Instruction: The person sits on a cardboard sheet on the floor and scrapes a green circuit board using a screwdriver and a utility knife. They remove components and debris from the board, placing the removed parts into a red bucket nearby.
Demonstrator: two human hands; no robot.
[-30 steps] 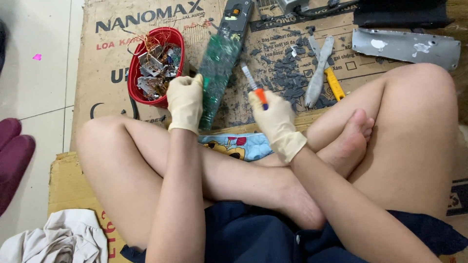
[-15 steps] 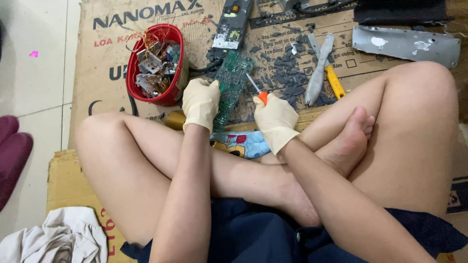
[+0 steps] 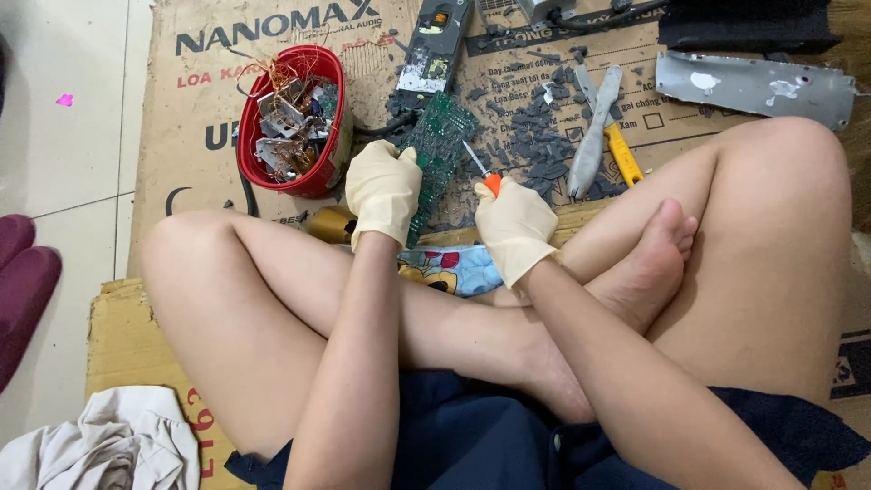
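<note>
Sitting cross-legged on flattened cardboard (image 3: pixel 181 136) on the floor, a person works with both hands in pale gloves. The left hand (image 3: pixel 383 191) is closed on the lower left edge of a green circuit board (image 3: pixel 437 150), holding it tilted up off the cardboard, near the cardboard's middle. The right hand (image 3: pixel 513 227) is wrapped around the orange handle of a small screwdriver (image 3: pixel 479 167), whose thin shaft slants up and left so the tip meets the board's right side. Just left of the left hand stands a red bowl (image 3: pixel 272 168) filled with copper wire and metal scraps. Dark broken bits (image 3: pixel 535 122) lie scattered on the cardboard beyond the board, and to their right lies a grey tool (image 3: pixel 594 136) beside a yellow-handled one (image 3: pixel 624 156). A grey metal strip (image 3: pixel 753 86) lies toward the far right corner. A patterned blue cloth (image 3: pixel 454 268) sits under the wrists, against the crossed legs. White cloth (image 3: pixel 100 445) is bunched at the cardboard's near left corner.
</note>
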